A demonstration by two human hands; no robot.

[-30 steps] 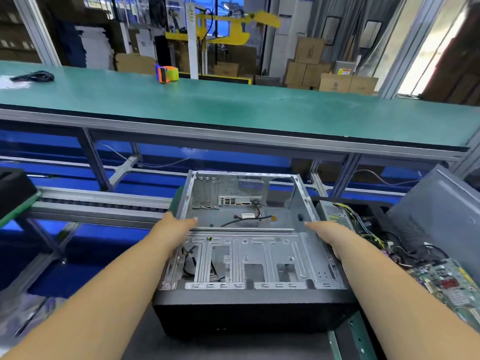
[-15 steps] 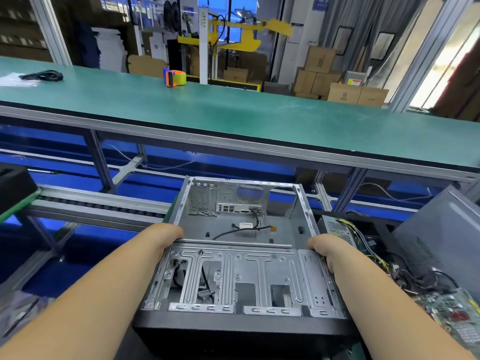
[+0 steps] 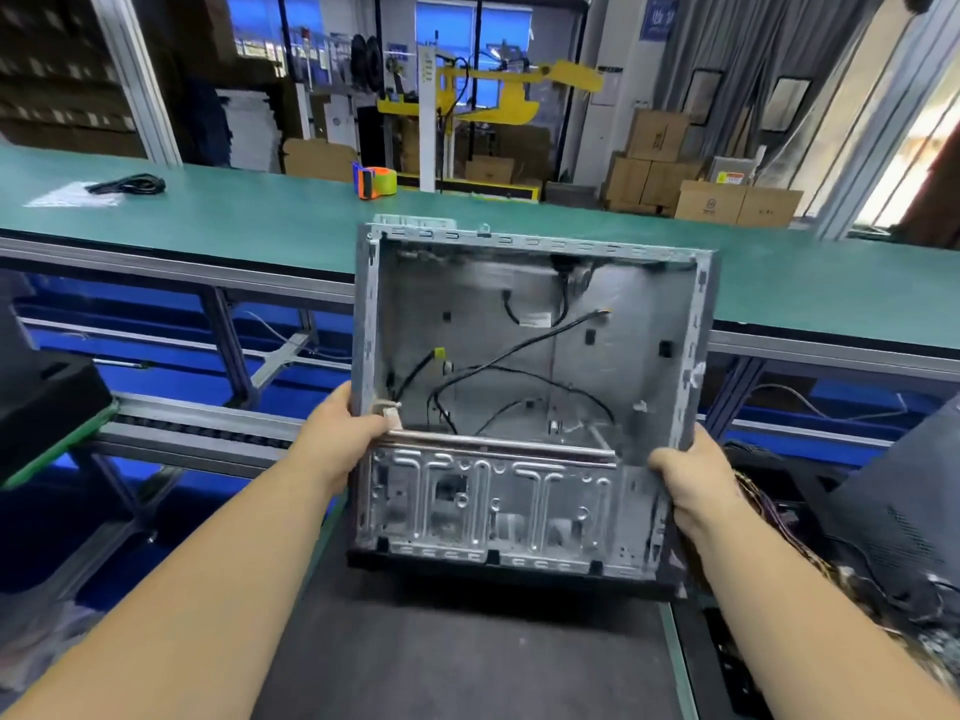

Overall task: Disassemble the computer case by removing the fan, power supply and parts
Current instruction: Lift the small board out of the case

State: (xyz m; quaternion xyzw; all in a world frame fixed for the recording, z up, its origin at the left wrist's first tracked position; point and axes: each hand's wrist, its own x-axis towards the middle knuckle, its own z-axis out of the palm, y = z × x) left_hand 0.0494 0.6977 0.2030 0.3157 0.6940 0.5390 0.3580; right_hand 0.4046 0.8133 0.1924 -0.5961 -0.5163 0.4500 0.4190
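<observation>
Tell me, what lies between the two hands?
The head view shows the case spanning the gap: left hand grips its left edge, right hand its right edge.

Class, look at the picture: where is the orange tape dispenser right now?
The orange tape dispenser stands on the green workbench, centre-left in the head view, beyond the held computer case and right of the black cable.

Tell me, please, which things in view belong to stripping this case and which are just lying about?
Job: computer case, gripped by left hand and right hand; its loose black cables.
Lying about: tape dispenser, coiled black cord, cardboard boxes.
</observation>
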